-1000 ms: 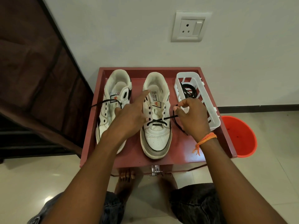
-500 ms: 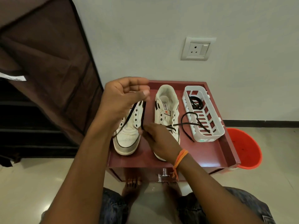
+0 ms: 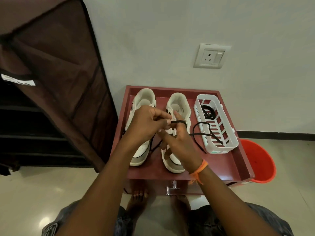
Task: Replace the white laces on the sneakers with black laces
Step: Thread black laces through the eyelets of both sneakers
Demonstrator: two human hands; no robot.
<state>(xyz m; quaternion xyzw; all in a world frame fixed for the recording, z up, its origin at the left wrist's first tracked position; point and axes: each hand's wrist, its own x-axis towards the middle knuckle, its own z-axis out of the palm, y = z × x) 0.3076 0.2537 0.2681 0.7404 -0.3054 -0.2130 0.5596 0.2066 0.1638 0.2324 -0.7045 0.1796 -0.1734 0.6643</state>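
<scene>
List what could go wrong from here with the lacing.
1. The free end of the black lace trails from the right sneaker over the rim of the white basket; a hard pull may snag it or drag the basket.
2. Both the left hand and right hand work close over the eyelets, hiding them, so a hole might be skipped.
3. The spare black laces in the basket lie near that trailing end and could tangle with it.
</scene>
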